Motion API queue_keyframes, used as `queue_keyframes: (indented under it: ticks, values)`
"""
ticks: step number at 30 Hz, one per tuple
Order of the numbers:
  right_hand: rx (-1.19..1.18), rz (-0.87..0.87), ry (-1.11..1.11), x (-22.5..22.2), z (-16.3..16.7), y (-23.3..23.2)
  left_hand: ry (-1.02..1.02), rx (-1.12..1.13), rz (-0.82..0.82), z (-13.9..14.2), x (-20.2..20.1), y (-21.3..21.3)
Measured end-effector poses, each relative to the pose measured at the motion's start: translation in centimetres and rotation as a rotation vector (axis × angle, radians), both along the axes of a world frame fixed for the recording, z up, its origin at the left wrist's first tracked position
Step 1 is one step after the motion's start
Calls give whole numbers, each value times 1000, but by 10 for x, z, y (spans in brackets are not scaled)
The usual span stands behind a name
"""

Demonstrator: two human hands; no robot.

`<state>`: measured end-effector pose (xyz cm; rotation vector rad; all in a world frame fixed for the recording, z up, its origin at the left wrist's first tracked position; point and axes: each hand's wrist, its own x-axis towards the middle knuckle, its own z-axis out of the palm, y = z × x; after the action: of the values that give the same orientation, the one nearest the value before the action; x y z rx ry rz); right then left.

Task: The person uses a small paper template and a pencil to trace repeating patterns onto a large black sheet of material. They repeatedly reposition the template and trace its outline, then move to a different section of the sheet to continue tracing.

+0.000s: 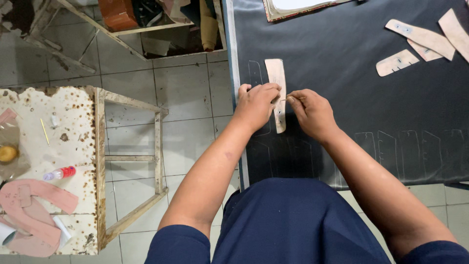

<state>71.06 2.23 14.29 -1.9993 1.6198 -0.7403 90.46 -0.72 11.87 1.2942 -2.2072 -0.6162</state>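
A long tan cardboard pattern piece (275, 73) lies upright on a dark grey sheet (342, 63) spread over the table. My left hand (256, 105) presses down on the pattern's lower half, fingers curled over it. My right hand (310, 112) sits just right of the pattern, pinching a thin marking tool (291, 98) whose tip touches the pattern's right edge. Faint traced outlines (415, 146) show on the sheet near its front edge and beside the pattern.
Several more tan pattern pieces (420, 41) lie at the sheet's far right. A stack of sheets (293, 7) sits at the far edge. At my left stands a rusty white side table (63, 122) with pink cut pieces (29, 210), a small bottle (59, 173) and a bag.
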Motion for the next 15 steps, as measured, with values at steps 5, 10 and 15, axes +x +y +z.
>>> queue_keyframes:
  ticks: [5,10,15]
  values:
    - [-13,-1,10,2,-4,8,-19,22,26,1,-1,4]
    - [-9,34,26,2,-3,13,-35,16,25,1,-2,2]
    - [-132,204,18,0,2,21,-54,8,17,1,-4,4]
